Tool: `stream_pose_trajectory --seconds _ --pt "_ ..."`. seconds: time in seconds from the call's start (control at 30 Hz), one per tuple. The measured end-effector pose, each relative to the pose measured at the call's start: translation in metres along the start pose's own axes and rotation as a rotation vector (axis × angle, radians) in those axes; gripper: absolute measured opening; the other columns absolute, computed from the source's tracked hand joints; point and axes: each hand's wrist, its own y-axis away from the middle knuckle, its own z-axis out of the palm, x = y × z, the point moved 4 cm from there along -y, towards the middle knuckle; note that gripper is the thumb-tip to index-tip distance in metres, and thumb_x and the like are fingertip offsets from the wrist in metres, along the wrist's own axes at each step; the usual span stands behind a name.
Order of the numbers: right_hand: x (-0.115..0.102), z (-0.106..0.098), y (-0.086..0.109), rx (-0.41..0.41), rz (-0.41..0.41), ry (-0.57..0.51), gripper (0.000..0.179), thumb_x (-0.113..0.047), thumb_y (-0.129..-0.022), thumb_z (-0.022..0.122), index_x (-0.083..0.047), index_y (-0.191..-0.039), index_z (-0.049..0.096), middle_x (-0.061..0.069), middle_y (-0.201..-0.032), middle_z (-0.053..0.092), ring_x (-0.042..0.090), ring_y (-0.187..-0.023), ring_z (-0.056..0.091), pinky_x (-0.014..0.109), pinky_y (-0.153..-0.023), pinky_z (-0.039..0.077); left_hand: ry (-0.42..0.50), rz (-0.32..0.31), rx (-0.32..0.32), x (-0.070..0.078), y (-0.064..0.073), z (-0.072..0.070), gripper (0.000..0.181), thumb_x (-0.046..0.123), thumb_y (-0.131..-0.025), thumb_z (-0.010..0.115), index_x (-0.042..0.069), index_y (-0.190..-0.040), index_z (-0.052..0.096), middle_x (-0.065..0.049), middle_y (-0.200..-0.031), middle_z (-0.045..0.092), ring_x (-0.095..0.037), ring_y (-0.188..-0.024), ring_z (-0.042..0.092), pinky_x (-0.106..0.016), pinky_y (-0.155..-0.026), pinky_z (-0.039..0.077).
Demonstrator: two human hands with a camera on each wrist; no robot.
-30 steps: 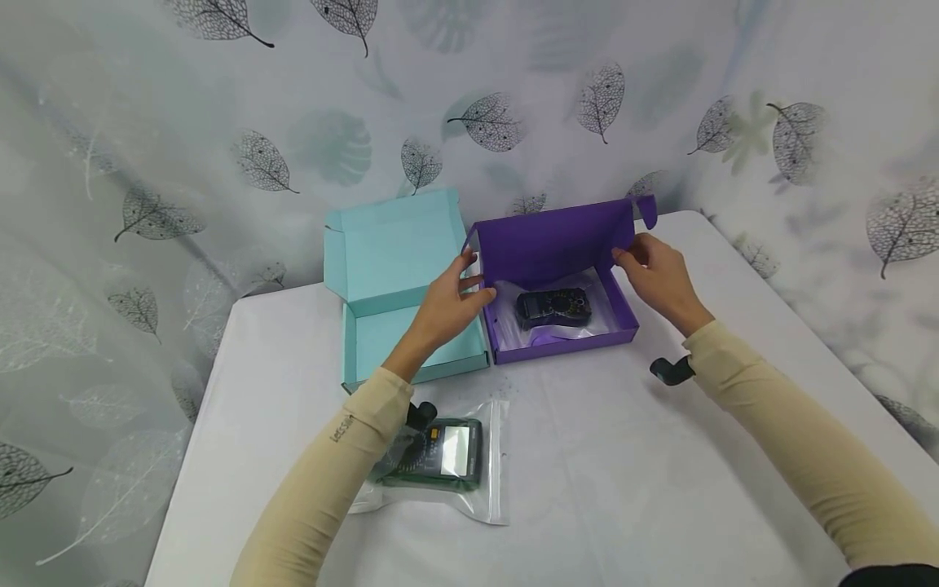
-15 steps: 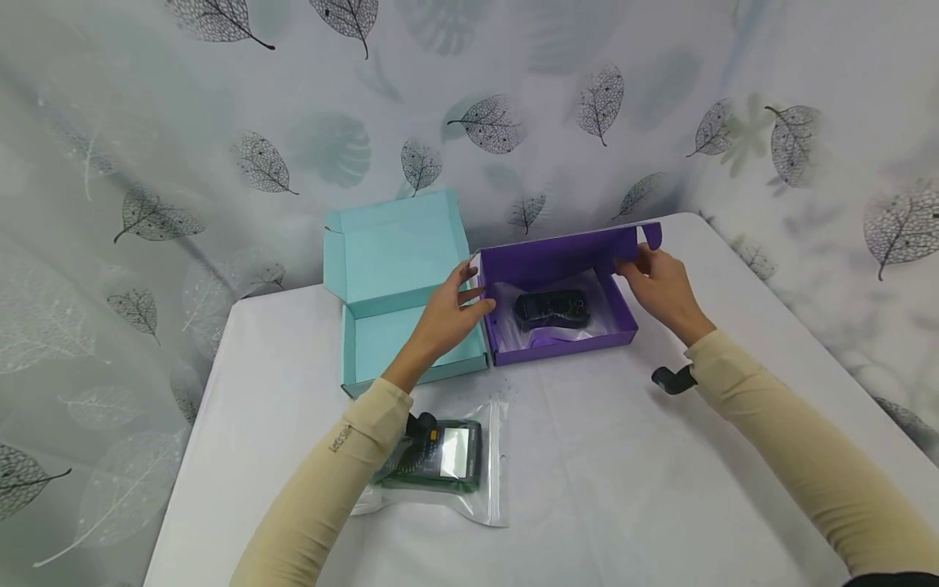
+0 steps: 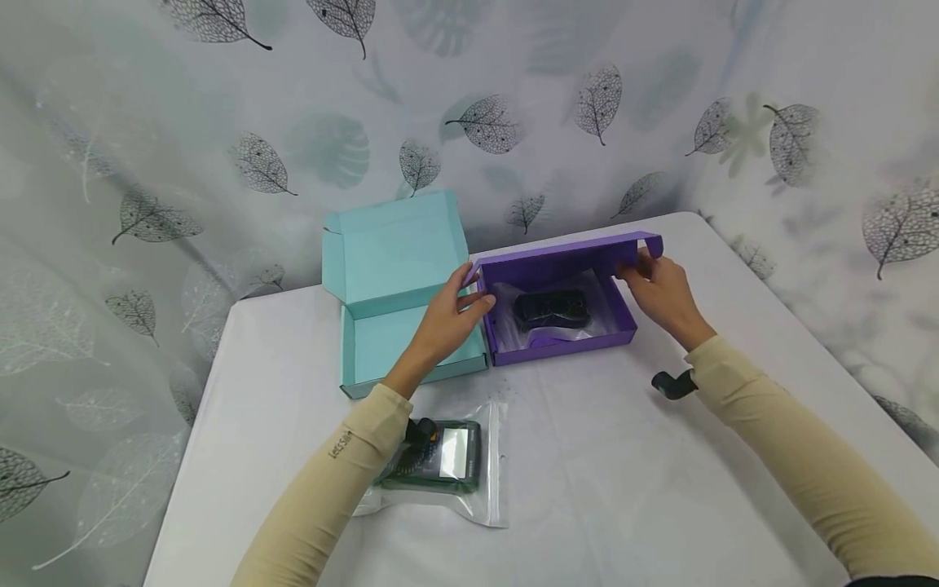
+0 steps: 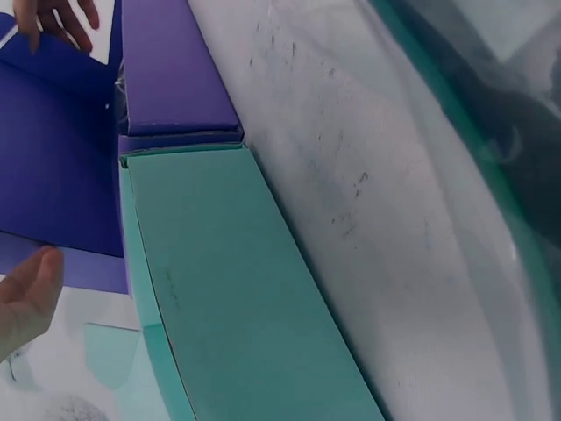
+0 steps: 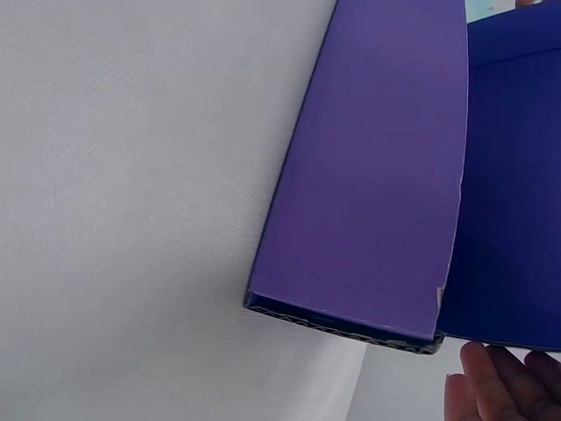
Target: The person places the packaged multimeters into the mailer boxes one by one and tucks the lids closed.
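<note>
In the head view a purple cardboard box [image 3: 563, 349] lies at the back of the table, its lid [image 3: 565, 247] tilted partly down over it. Inside it rests a dark handheld meter [image 3: 552, 309] in a clear plastic bag. My left hand [image 3: 447, 316] is at the box's left side, fingertips right at the lid's side flap. At the right end of the lid is my right hand [image 3: 660, 293], its fingers partly hidden behind the flap. In the right wrist view, right-hand fingers [image 5: 504, 386] lie extended along the lid's edge.
An open mint-green box [image 3: 399, 244] stands against the purple one on the left, partly behind my left arm. Nearer, a clear zip bag [image 3: 495, 465] holds a green-cased multimeter [image 3: 456, 453] on the white tablecloth [image 3: 623, 473]. A leaf-patterned curtain [image 3: 543, 106] hangs behind.
The purple lid has swung forward and down from nearly upright, with my right hand following it. My left hand has stayed at the left flap. The bagged multimeter and green box have not moved.
</note>
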Motion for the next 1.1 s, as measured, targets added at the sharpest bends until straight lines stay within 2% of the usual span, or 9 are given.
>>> stream_pose_trajectory --seconds 0.13,0.27,0.37,0.43,0.63,0.8,0.87,1.0,1.1 --pt "0.0 0.0 0.002 0.014 -0.011 0.005 0.032 -0.021 -0.107 0.053 0.007 -0.112 0.067 0.026 -0.107 0.073 0.039 -0.103 0.07 0.043 -0.087 0.053 -0.007 -0.011 0.01 -0.001 0.001 0.0 0.075 0.043 -0.106 0.06 0.019 -0.167 0.023 -0.004 -0.166 0.033 -0.017 -0.137 0.053 -0.044 -0.11 0.043" --pt "0.001 0.001 0.005 0.011 -0.019 -0.011 0.032 -0.02 -0.107 0.054 0.006 -0.115 0.069 0.025 -0.105 0.074 0.009 -0.082 0.068 0.019 -0.073 0.049 -0.036 -0.023 0.03 0.0 0.003 -0.001 0.076 0.052 -0.105 0.057 0.022 -0.167 0.025 -0.002 -0.167 0.032 -0.019 -0.137 0.052 -0.047 -0.111 0.041" --pt "0.002 0.002 0.007 -0.012 -0.008 -0.043 0.033 -0.02 -0.107 0.054 0.007 -0.121 0.068 0.026 -0.111 0.073 -0.004 -0.083 0.065 0.012 -0.073 0.049 -0.079 -0.004 0.054 0.002 0.005 -0.003 0.074 0.054 -0.105 0.055 0.021 -0.166 0.028 -0.003 -0.165 0.036 -0.023 -0.139 0.05 -0.046 -0.11 0.042" --pt "0.003 0.002 0.009 -0.026 0.009 -0.057 0.034 -0.02 -0.108 0.053 0.006 -0.124 0.067 0.026 -0.114 0.072 0.0 -0.088 0.067 0.011 -0.074 0.05 -0.119 0.024 0.075 0.004 0.006 -0.004 0.073 0.053 -0.105 0.054 0.017 -0.165 0.031 -0.005 -0.162 0.041 -0.025 -0.138 0.051 -0.044 -0.109 0.043" --pt "0.006 0.001 0.016 -0.068 0.048 -0.078 0.039 -0.023 -0.109 0.055 0.005 -0.134 0.063 0.027 -0.121 0.07 0.029 -0.104 0.072 0.014 -0.076 0.053 -0.205 0.117 0.148 0.01 0.008 -0.005 0.067 0.049 -0.104 0.057 0.004 -0.153 0.049 -0.011 -0.137 0.058 -0.023 -0.119 0.059 -0.035 -0.1 0.049" --pt "0.009 -0.002 0.021 -0.082 0.054 -0.056 0.035 -0.021 -0.108 0.056 0.003 -0.131 0.065 0.026 -0.121 0.07 0.031 -0.105 0.071 0.019 -0.078 0.054 -0.211 0.183 0.179 0.011 0.011 -0.005 0.062 0.045 -0.102 0.062 0.0 -0.145 0.058 -0.014 -0.123 0.064 -0.024 -0.11 0.062 -0.034 -0.096 0.051" --pt "0.009 -0.005 0.023 -0.078 0.052 -0.022 0.034 -0.022 -0.106 0.06 0.001 -0.13 0.067 0.024 -0.12 0.071 0.033 -0.107 0.07 0.026 -0.084 0.054 -0.219 0.204 0.184 0.012 0.012 -0.006 0.059 0.044 -0.102 0.063 0.0 -0.142 0.061 -0.012 -0.12 0.065 -0.023 -0.109 0.063 -0.034 -0.096 0.051" --pt "0.006 -0.012 0.029 -0.103 0.075 -0.004 0.042 -0.03 -0.101 0.07 -0.004 -0.135 0.064 0.022 -0.123 0.07 0.039 -0.117 0.065 0.05 -0.098 0.048 -0.237 0.228 0.184 0.014 0.015 -0.006 0.051 0.041 -0.103 0.064 0.0 -0.134 0.067 -0.008 -0.117 0.067 -0.02 -0.107 0.065 -0.034 -0.094 0.052" --pt "0.003 -0.017 0.035 -0.13 0.121 -0.028 0.056 -0.039 -0.097 0.075 -0.007 -0.141 0.059 0.02 -0.13 0.067 0.038 -0.124 0.061 0.055 -0.1 0.044 -0.235 0.231 0.178 0.014 0.016 -0.005 0.047 0.038 -0.103 0.065 0.0 -0.13 0.068 -0.006 -0.115 0.068 -0.019 -0.105 0.066 -0.037 -0.094 0.053"
